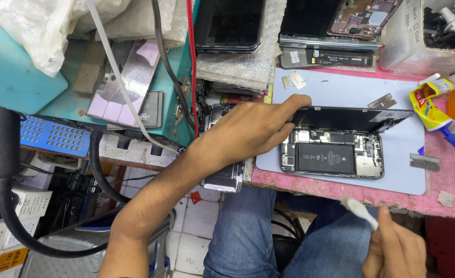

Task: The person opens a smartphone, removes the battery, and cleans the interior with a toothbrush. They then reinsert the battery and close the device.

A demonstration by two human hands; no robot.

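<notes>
On grey work mat (340, 92): opened phone (332, 157), battery and boards exposed, its screen panel (351, 119) lifted along far edge. My left hand (253, 128) rests at phone's left end, fingers pinched on screen panel corner. Below table edge, over my jeans (268, 237), my right hand (394, 249) grips white plastic tool (359, 211), fingers closed round it. Glue tube (433, 105) lies right of mat.

My workbench (443, 180) has a worn pink top with a pale blue mat (340, 87) laid across it. Below its chipped edge I see white floor tiles (199, 216), grubby, under even bright light.
</notes>
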